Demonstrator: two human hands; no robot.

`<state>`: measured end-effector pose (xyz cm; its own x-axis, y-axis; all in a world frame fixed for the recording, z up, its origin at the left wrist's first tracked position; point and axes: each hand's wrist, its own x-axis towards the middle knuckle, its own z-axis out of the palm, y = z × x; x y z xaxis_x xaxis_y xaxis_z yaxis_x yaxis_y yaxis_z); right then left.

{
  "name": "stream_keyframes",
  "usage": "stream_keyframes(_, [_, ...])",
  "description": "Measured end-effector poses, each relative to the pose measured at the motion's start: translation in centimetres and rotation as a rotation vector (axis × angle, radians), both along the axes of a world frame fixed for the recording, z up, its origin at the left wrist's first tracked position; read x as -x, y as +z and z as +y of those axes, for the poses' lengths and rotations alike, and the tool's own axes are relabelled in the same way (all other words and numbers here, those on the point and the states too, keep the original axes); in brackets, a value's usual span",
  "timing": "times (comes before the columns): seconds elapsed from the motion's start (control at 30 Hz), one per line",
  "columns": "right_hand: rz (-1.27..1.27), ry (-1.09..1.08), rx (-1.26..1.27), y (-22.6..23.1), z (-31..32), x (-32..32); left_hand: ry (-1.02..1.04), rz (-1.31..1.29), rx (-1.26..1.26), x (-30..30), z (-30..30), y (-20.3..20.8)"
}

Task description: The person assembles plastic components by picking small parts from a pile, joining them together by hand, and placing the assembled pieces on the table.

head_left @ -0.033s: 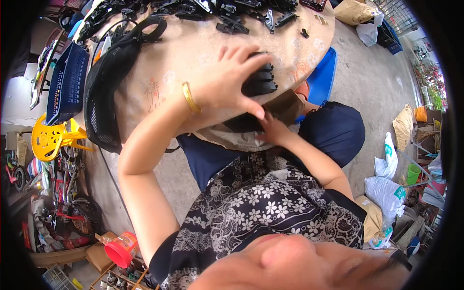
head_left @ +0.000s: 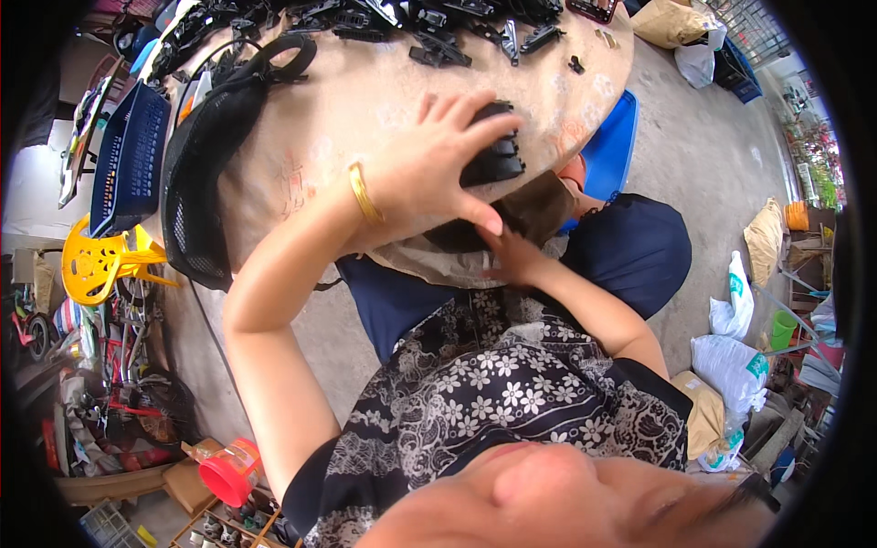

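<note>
At the near edge of the table (head_left: 548,100), I find the left hand (head_left: 422,163) spread over a ridged black piece (head_left: 494,163) — right hand (head_left: 523,259) by the lap cloth (head_left: 543,206), grip indeterminable. Finished share unclear; I judge much remains — loose black parts (head_left: 440,51) line the far edge.

It looks like a makeshift home workshop: concrete floor (head_left: 671,146), black parts (head_left: 440,48) heaped on a cloth-covered surface (head_left: 365,110), stuffed sacks (head_left: 726,367), a red bike (head_left: 144,409).
</note>
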<state>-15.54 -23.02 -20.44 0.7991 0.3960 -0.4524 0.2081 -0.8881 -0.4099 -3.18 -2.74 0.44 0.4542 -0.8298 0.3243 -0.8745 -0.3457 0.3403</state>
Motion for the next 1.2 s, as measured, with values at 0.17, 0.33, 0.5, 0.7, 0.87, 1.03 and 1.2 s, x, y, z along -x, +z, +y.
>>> stream_keyframes(0.17, [0.274, 0.270, 0.140, 0.4, -0.5, 2.7, -0.046, -0.019, -0.045, 2.2, -1.4, 0.0])
stream_keyframes(0.33, [0.222, 0.210, 0.200, 0.8, -2.6, 3.4, -0.285, -0.145, -0.064, 3.6, -2.7, -1.1])
stream_keyframes(0.5, [0.090, 0.169, 0.097, -0.7, -3.3, 4.3, -0.414, -0.545, -0.147, 4.6, -3.2, -3.3])
stream_keyframes(0.7, [0.096, 0.147, 0.112, 3.1, -3.1, 3.6, -0.597, -0.089, -0.209, 3.1, -3.1, -1.4])
stream_keyframes(0.87, [0.150, 0.397, -0.236, 13.1, -5.5, -0.6, -0.167, 0.161, 0.372, 0.5, -2.0, -0.1])
stream_keyframes(1.03, [0.057, 0.126, -0.760, 24.7, -5.9, -7.4, 0.319, -0.183, 0.382, -4.5, 1.1, 1.0])
stream_keyframes(1.2, [-0.697, -0.116, -0.689, 24.2, -4.1, -23.0, 0.697, -0.085, 0.343, -9.4, 3.6, -1.4])
